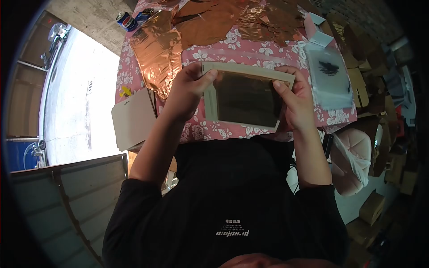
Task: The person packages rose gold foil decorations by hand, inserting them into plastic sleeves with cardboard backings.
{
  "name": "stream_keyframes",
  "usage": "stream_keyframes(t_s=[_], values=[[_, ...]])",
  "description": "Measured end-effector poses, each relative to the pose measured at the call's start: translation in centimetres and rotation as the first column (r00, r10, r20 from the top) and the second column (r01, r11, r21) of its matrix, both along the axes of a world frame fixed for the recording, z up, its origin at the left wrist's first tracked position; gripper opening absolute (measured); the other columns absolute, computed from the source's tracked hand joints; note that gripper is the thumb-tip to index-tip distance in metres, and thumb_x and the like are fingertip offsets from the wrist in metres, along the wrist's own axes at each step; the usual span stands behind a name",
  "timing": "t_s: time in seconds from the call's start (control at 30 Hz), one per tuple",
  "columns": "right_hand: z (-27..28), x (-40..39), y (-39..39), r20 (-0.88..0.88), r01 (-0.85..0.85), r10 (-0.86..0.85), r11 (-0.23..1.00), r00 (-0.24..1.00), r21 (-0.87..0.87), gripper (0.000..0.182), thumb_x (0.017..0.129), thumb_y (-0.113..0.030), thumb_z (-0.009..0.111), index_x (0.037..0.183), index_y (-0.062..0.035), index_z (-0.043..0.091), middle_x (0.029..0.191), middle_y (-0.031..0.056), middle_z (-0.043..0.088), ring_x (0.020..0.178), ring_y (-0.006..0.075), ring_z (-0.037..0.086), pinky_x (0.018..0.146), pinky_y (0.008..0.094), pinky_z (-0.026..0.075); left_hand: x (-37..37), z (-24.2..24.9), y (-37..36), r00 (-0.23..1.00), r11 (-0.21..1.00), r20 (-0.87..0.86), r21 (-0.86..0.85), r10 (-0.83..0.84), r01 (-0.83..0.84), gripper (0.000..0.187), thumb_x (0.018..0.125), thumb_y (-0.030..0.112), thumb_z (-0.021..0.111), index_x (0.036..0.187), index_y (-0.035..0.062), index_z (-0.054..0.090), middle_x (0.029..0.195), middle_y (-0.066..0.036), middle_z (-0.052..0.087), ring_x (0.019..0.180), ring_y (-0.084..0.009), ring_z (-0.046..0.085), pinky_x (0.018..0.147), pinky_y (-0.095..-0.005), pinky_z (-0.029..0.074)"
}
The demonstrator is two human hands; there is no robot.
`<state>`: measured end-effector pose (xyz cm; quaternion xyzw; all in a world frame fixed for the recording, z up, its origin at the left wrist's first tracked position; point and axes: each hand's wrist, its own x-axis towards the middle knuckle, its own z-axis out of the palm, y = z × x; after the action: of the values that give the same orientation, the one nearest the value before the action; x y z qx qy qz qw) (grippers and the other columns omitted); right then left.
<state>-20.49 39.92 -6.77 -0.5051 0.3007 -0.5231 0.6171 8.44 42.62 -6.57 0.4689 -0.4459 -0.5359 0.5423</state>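
Note:
Between my two hands is a flat, pale rectangular frame [211, 105] with a dark, glossy panel [248, 98] in its middle. My left hand [193, 87] grips its left side, thumb on the upper left corner. On the right side, my right hand [297, 96] is closed on the edge, with the thumb over the upper right corner. The fingers beneath are partly hidden by the frame. It is held tilted above a pink floral tablecloth [232, 42]. Crumpled copper-coloured foil [156, 49] lies beyond my left hand.
More copper foil sheets [205, 22] spread across the far side. A blue can [126, 21] stands at the far left, and grey cardboard sheets [134, 118] lie at the near left corner. To the right are a clear plastic bag [330, 85], a white box [318, 31] and a cushioned stool [353, 156].

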Motion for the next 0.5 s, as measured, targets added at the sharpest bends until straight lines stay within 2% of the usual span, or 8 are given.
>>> stream_keyframes(t_s=[0.03,0.1,0.13,0.17,0.2,0.23,0.33,0.5], values=[[0.8,0.3,0.3,0.023,-0.004,0.004,1.000,1.000,0.017,0.031,0.106,-0.008,0.072,0.135,-0.0012,0.063,0.121,0.0062,0.073,0.109,0.0120,0.068,0.100,0.0307,0.054,-0.2,0.4,0.0,1.000,1.000,-0.002,-0.004,-0.006,0.006,0.020,0.108,0.016,0.069,0.122,0.0006,0.071,0.101,-0.003,0.075,0.099,-0.0121,0.070,0.089,-0.0299,0.054],[1.7,0.5,0.6,0.027,-0.001,0.001,1.000,1.000,0.001,0.033,0.106,-0.008,0.072,0.137,-0.0005,0.063,0.121,0.0061,0.072,0.109,0.0122,0.068,0.100,0.0307,0.054,-1.0,2.4,0.5,0.975,0.986,0.156,-0.085,0.157,-0.145,0.017,0.106,0.008,0.070,0.120,0.0001,0.066,0.127,-0.010,0.070,0.122,-0.0198,0.067,0.106,-0.0362,0.051],[2.2,0.7,0.8,0.034,-0.006,0.006,1.000,0.999,-0.010,0.035,0.106,-0.009,0.072,0.139,0.0002,0.062,0.122,0.0059,0.072,0.110,0.0124,0.068,0.100,0.0307,0.054,-2.1,1.8,0.2,0.951,0.912,0.019,-0.291,0.309,-0.290,0.027,0.100,0.003,0.075,0.124,-0.0013,0.063,0.130,-0.015,0.068,0.122,-0.0251,0.067,0.107,-0.0393,0.051],[2.8,0.9,1.1,0.034,-0.002,0.002,1.000,0.999,-0.013,0.035,0.106,-0.009,0.072,0.139,0.0002,0.062,0.122,0.0059,0.072,0.110,0.0124,0.068,0.100,0.0307,0.054,-2.2,2.6,0.2,0.952,0.912,0.019,-0.294,0.305,-0.287,0.027,0.100,0.003,0.075,0.124,-0.0013,0.063,0.130,-0.015,0.068,0.122,-0.0251,0.067,0.107,-0.0393,0.051],[3.5,1.1,1.4,0.002,-0.017,0.017,0.998,1.000,-0.054,0.038,0.105,-0.007,0.071,0.141,0.0005,0.062,0.125,0.0067,0.072,0.112,0.0122,0.067,0.100,0.0295,0.054,-2.3,4.2,0.2,0.833,0.750,0.293,-0.629,0.470,-0.203,0.031,0.094,0.002,0.079,0.122,-0.0002,0.066,0.128,-0.016,0.068,0.122,-0.0276,0.067,0.107,-0.0403,0.052],[3.8,1.4,1.8,-0.030,-0.036,0.033,0.995,0.999,-0.093,0.040,0.105,-0.006,0.071,0.144,0.0007,0.061,0.129,0.0075,0.071,0.114,0.0120,0.067,0.101,0.0283,0.053,-2.4,5.8,0.3,0.597,0.534,0.440,-0.845,0.671,0.023,0.034,0.089,0.000,0.083,0.120,0.0008,0.069,0.127,-0.017,0.069,0.123,-0.0301,0.068,0.107,-0.0412,0.052],[4.9,2.7,3.2,-0.031,-0.041,0.038,0.995,0.999,-0.088,0.046,0.105,-0.006,0.072,0.148,0.0018,0.059,0.133,0.0078,0.069,0.119,0.0140,0.067,0.105,0.0298,0.052,-4.5,9.9,1.4,0.523,0.539,0.636,-0.767,0.567,0.349,0.031,0.075,0.011,0.093,0.103,0.0089,0.081,0.125,-0.010,0.070,0.120,-0.0316,0.068,0.104,-0.0464,0.053],[5.8,2.6,4.7,-0.091,-0.066,0.050,0.981,0.995,-0.184,0.043,0.103,-0.003,0.073,0.143,0.0026,0.062,0.130,0.0067,0.070,0.121,0.0145,0.066,0.106,0.0307,0.050,-5.7,11.4,0.6,0.508,0.474,0.632,-0.775,0.585,0.418,0.033,0.074,0.012,0.093,0.104,0.0102,0.080,0.120,-0.007,0.073,0.118,-0.0321,0.068,0.101,-0.0483,0.053]])
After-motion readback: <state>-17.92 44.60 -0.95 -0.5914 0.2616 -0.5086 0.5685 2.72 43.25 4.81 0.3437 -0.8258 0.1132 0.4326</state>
